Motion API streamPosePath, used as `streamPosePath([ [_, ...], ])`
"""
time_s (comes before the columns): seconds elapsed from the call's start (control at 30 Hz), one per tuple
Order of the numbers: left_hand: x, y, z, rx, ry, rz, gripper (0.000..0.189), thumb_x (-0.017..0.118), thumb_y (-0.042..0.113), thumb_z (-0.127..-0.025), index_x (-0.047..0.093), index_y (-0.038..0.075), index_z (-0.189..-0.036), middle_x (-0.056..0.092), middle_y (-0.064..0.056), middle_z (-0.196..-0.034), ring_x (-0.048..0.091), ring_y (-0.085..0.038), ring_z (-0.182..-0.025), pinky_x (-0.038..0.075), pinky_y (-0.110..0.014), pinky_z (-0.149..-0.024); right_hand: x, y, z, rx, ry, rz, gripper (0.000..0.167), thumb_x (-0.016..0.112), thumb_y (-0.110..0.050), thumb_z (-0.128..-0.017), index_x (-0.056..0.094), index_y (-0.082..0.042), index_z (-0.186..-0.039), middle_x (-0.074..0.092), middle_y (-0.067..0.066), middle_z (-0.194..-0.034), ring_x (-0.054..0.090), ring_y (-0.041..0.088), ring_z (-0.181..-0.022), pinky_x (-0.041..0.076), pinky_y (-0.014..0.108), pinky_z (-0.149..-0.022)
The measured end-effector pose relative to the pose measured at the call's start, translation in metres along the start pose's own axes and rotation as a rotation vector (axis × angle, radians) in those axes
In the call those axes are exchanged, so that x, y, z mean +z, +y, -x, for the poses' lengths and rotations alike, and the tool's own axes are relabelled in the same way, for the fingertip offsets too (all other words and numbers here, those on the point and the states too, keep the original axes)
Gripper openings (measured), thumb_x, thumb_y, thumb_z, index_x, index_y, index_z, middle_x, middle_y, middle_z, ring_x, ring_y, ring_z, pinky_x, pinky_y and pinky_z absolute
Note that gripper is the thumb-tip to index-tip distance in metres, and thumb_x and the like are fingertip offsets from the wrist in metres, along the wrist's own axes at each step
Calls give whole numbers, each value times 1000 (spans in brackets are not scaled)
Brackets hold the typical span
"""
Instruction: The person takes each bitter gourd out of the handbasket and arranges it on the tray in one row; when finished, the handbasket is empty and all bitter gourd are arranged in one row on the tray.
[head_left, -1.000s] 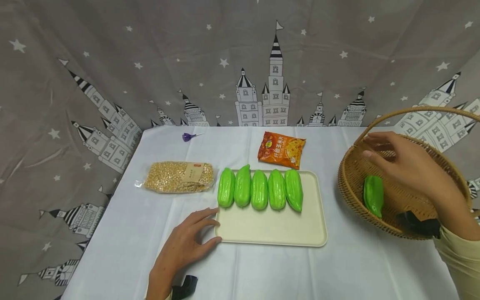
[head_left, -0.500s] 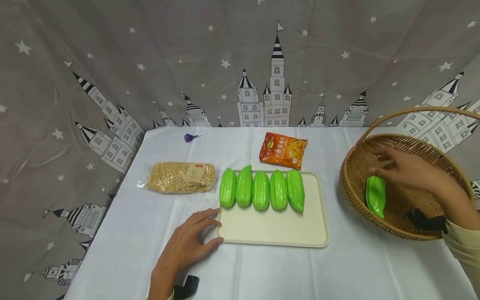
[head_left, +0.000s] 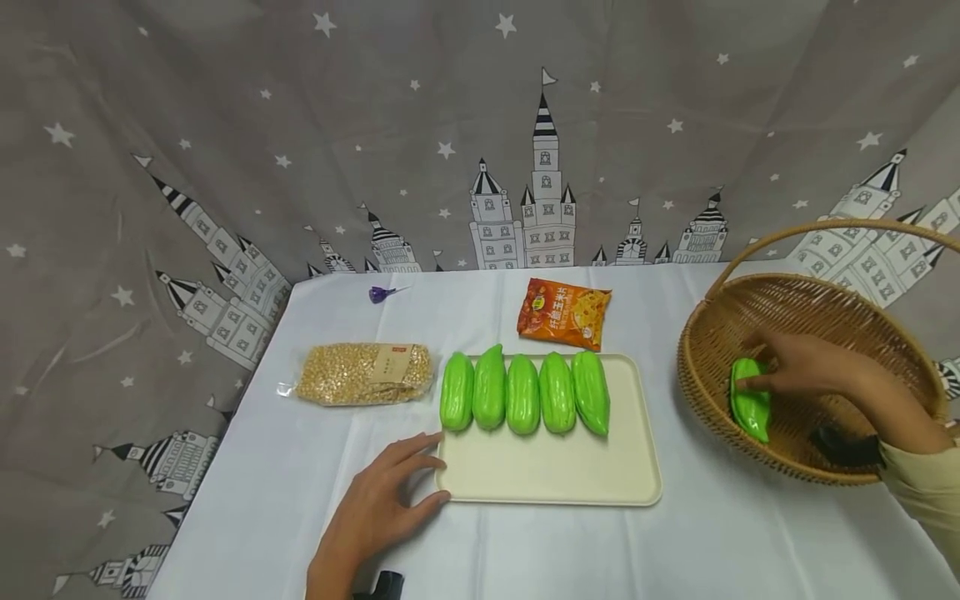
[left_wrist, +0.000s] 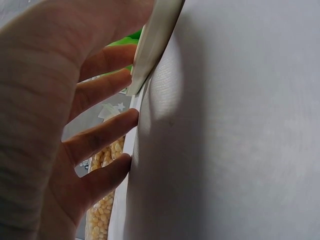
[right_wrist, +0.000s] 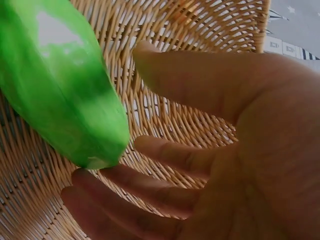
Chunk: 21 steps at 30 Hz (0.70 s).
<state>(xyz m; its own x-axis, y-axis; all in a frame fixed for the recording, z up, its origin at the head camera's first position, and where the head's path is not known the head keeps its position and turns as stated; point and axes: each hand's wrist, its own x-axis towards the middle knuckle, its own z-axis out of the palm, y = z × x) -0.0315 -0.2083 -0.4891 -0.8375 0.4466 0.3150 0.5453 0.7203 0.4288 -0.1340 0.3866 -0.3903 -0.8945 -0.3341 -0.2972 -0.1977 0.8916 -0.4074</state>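
Down in the wicker basket (head_left: 697, 408) at the right, my right hand (head_left: 813, 367) reaches over a glossy green, long, ridged fruit (head_left: 750, 414). The right wrist view shows the thumb and fingers spread at one end of this green fruit (right_wrist: 65, 90), fingertips right at its tip. My left hand (head_left: 378, 504) rests with spread, slightly bent fingers at the left edge of a cream tray (head_left: 555, 475). In the left wrist view, some fingertips are by the tray's side (left_wrist: 155, 45). Several similar green fruits (head_left: 522, 396) lie side by side along the tray's far half.
A clear bag of corn kernels (head_left: 363, 375) lies left of the tray. Behind the tray is an orange snack packet (head_left: 564, 313). A small purple wrapped item (head_left: 381, 294) sits at the back left. The basket's tall handle (head_left: 825, 225) arches behind the right hand.
My right hand has lowered into the basket, down to the green fruit there. The left hand stays at the tray's edge. The head view has tilted slightly upward.
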Motion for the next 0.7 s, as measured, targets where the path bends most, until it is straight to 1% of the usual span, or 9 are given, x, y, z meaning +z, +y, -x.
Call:
streamPosePath([
  [0.13, 1, 0, -1, 6, 8, -8, 37, 95, 35, -81, 78, 25, -111, 67, 5, -147, 64, -22, -135, 54, -38, -106, 1, -1, 0, 9, -21, 16, 66, 89, -34, -89, 57, 11, -125, 71, 32, -114, 71, 47, -103, 60, 63, -87],
  [0.27, 1, 0, -1, 12, 21, -16, 37, 96, 34, -79, 78, 25, -110, 68, 5, -145, 65, -22, -133, 53, -34, -106, 3, -2, 0, 4, -47, 32, 67, 91, -35, -87, 57, 10, -123, 72, 30, -110, 71, 42, -98, 61, 58, -83],
  [0.43, 1, 0, 0, 19, 23, -10, 37, 96, 33, -79, 78, 25, -111, 68, 4, -145, 65, -22, -133, 51, -30, -107, 5, -2, -1, 5, -72, 28, 67, 91, -32, -87, 56, 11, -125, 70, 23, -107, 67, 31, -92, 59, 46, -76],
  [0.63, 0, 0, 0, 13, 20, -7, 37, 96, 33, -80, 78, 26, -111, 67, 5, -146, 64, -21, -133, 48, -22, -110, 4, -1, -1, 6, -70, 21, 66, 91, -27, -86, 55, 11, -127, 69, 20, -106, 65, 29, -91, 59, 44, -74],
  [0.7, 0, 0, 0, 12, 21, -6, 37, 96, 33, -80, 78, 26, -112, 67, 5, -146, 64, -21, -134, 48, -23, -111, 4, -1, -2, -5, -54, 16, 65, 91, -24, -85, 56, 10, -128, 70, 20, -108, 66, 29, -91, 59, 42, -73],
])
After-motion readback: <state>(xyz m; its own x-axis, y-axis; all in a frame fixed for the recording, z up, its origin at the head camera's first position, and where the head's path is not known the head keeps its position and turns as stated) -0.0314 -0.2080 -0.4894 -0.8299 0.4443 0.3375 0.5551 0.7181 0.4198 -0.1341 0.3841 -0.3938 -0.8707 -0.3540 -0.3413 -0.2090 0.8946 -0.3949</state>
